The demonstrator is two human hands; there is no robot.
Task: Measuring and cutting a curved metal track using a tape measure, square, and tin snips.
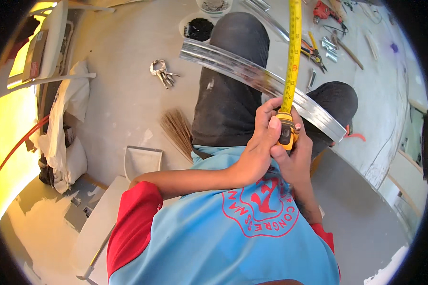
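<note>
A yellow and black tape measure [286,132] sits between my two hands, its yellow blade [294,47] drawn out and running away from me to the far edge of view. My left hand [260,142] is closed on the case from the left, thumb along its top. From the right, my right hand [297,154] wraps the same case, with its thumb near the lower end. A shiny ribbed metal channel [233,66] lies slantwise across my thighs and passes beneath the blade. Some fingers are hidden behind the case.
Far right on the floor lie a red power drill [324,12], pliers [315,53], a hammer [349,51] and cut metal pieces [329,47]. Ahead stand a tub of black screws [198,29] and another tub [215,5]. Left are a bundle of keys [162,73], a broom [177,128] and a dustpan [142,161].
</note>
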